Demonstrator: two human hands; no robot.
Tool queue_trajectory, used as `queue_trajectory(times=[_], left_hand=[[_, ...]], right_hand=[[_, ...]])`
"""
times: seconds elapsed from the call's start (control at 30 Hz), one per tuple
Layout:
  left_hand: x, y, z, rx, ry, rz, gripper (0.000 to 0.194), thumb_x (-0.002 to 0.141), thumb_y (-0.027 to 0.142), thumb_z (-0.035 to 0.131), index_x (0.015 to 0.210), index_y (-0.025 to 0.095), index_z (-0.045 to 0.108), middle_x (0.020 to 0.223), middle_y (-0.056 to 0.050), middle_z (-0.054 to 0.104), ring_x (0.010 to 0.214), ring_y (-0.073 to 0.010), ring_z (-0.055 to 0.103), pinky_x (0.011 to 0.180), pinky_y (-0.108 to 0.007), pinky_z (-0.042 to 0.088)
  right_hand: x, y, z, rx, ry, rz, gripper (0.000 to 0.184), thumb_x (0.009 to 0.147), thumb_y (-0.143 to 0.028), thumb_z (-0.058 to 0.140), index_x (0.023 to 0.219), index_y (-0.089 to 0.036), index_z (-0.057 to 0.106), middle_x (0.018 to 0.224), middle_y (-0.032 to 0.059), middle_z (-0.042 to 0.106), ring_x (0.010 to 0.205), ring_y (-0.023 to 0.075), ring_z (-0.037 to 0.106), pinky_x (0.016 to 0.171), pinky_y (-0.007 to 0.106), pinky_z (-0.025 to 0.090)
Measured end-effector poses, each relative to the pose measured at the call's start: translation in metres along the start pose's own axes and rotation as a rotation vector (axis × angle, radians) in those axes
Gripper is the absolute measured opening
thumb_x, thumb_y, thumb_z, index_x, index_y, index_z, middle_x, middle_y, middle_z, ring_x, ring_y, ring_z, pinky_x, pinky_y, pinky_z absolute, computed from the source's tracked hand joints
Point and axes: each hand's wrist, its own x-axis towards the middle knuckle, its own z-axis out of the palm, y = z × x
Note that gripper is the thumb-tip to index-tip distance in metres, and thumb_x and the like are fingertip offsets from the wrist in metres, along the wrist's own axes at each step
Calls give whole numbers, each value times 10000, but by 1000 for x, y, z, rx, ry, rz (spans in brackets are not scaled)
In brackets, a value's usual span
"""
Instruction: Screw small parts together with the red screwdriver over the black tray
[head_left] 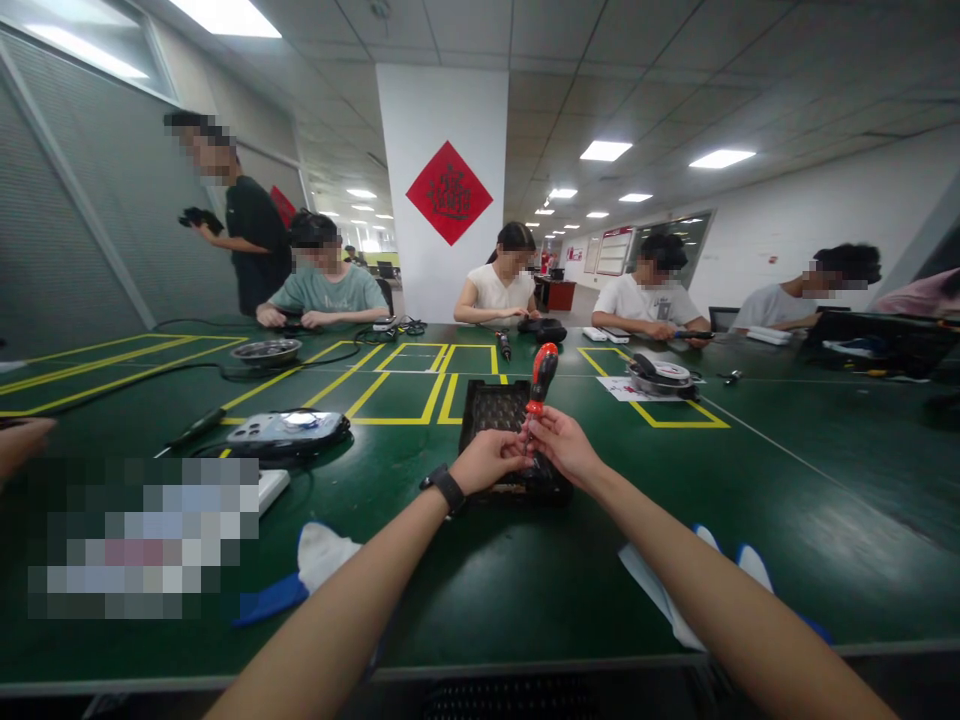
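A screwdriver with a red and black handle stands almost upright, handle up, in front of me. My right hand pinches it just below the red collar. The fingers of my left hand, with a dark watch on the wrist, are closed around the lower shaft; its tip is hidden by the fingers. Beneath both hands lies an open black case with a textured inside, partly covered by my hands. A white and blue glove lies left of my forearms, another glove to the right.
Left on the green table are a phone-like device, a white power strip and a metal bowl beside cables. Another bowl stands right. Yellow tape marks rectangles. Several people sit opposite; one person stands behind.
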Motion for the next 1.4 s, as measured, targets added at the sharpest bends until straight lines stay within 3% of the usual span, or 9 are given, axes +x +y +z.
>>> queue_trajectory(times=[0.3,0.63,0.83,1.23,1.4], left_hand=[[-1,2,0,65,25,3,293,643,381,633,748,110,598,629,10,577,549,-83,485,521,-186,378],[-2,9,-7,106,47,119,158,709,249,581,734,105,643,721,-20,654,692,-130,573,689,-225,419],[-2,10,-6,18,-20,86,192,739,243,542,798,100,656,783,-50,674,718,-139,602,683,-224,443],[0,4,-1,65,39,58,247,691,337,606,786,110,630,724,-42,647,650,-122,571,622,-212,438],[0,8,-5,96,16,87,203,736,290,555,766,115,652,748,-41,665,685,-134,590,660,-219,434]], right_hand=[[1,2,0,-73,-33,-18,251,699,-267,633,906,-176,523,691,-10,580,586,90,567,490,185,429],[-2,-4,2,-59,-98,11,264,752,-295,578,980,-163,570,869,60,631,735,118,585,611,230,451],[-1,0,-1,-75,-26,9,298,710,-284,623,976,-154,596,889,69,643,695,114,586,579,225,446],[0,2,0,-59,40,-30,295,633,-273,686,873,-169,551,752,12,602,624,105,578,509,209,458],[-1,0,2,-91,18,-50,242,710,-324,613,885,-164,563,771,33,603,661,112,573,521,213,452]])
